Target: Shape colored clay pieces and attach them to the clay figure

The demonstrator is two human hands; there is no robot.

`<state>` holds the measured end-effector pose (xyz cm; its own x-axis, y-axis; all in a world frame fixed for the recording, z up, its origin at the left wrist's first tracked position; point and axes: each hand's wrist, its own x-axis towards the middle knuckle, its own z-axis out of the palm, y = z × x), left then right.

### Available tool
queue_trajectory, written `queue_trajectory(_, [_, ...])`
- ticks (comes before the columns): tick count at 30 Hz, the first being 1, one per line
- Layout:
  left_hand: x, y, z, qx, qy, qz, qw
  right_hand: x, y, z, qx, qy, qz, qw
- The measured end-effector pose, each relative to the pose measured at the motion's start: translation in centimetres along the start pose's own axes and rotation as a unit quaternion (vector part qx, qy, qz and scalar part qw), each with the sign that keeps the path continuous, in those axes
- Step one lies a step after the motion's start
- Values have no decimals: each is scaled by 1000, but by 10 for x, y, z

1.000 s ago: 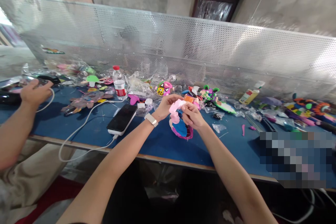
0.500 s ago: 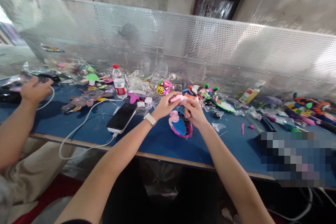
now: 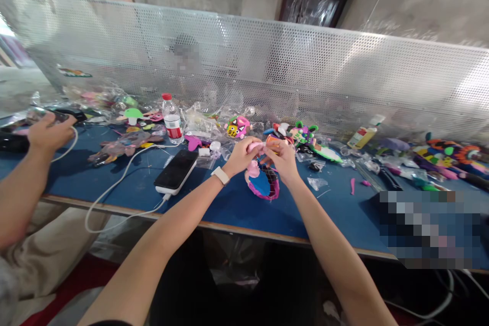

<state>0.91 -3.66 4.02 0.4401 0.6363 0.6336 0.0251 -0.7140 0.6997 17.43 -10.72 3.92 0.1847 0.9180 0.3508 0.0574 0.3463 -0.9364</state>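
Observation:
My left hand (image 3: 240, 155) and my right hand (image 3: 281, 160) meet above the blue table (image 3: 229, 204), fingers pinched together on a small pink foam piece (image 3: 252, 147). Just below them on the table lies a foam craft figure (image 3: 262, 182) with a blue middle, purple rim and dark netting. A white band sits on my left wrist.
A black phone on a white power bank (image 3: 174, 172) with a white cable lies left of my hands. A water bottle (image 3: 171, 119), plastic bags and many coloured foam figures line the perforated metal screen. Another person's arm (image 3: 36, 153) holds a phone at far left. A glue bottle (image 3: 362, 135) stands right.
My hands have drawn closer together and lower, squeezing the pink piece from a larger loose shape into a small lump between my fingertips. The figure on the table stays put.

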Motion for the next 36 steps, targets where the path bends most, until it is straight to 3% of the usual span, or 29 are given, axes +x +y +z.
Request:
queue_trajectory(3, [0, -1, 1, -24, 29, -20, 999, -1, 1, -2, -115, 51, -87, 988])
queue_trajectory(8, [1, -1, 2, -12, 44, -6, 999, -4, 6, 1, -281, 87, -217, 931])
queue_trajectory(11, [0, 1, 5, -12, 27, 2, 1000, -6, 5, 5, -331, 123, -268, 896])
queue_trajectory(14, [-2, 0, 9, -12, 30, 4, 999, -6, 3, 7, -336, 135, -295, 884])
queue_trajectory(19, [-2, -4, 13, -13, 45, -3, 999, -5, 3, 6, -304, 134, -298, 895])
queue_trajectory(26, [-5, -2, 14, 7, 17, -21, 1000, -2, 9, 4, -318, 143, -266, 899])
queue_trajectory(36, [-5, -3, 11, 36, 15, -34, 999, 5, 13, -4, -324, 64, -192, 924])
